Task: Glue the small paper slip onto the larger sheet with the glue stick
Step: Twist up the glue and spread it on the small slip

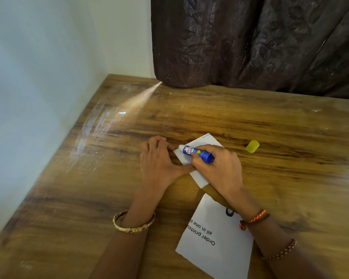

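Observation:
A small white paper slip (199, 176) lies on the wooden table (270, 121), partly covered by both hands. My left hand (159, 160) rests flat, its thumb and fingertips pinning the slip's left edge. A blue glue stick (197, 153), uncapped, lies nearly level in my right hand (220, 168), its white tip at the slip's upper left corner. The larger white sheet (214, 236) with black print lies nearer to me, under my right forearm. The yellow cap (252, 146) sits on the table to the right of the slip.
A pale wall runs along the table's left edge. A dark brown curtain (250, 43) hangs over the table's far edge. Bangles and thread bracelets circle both wrists.

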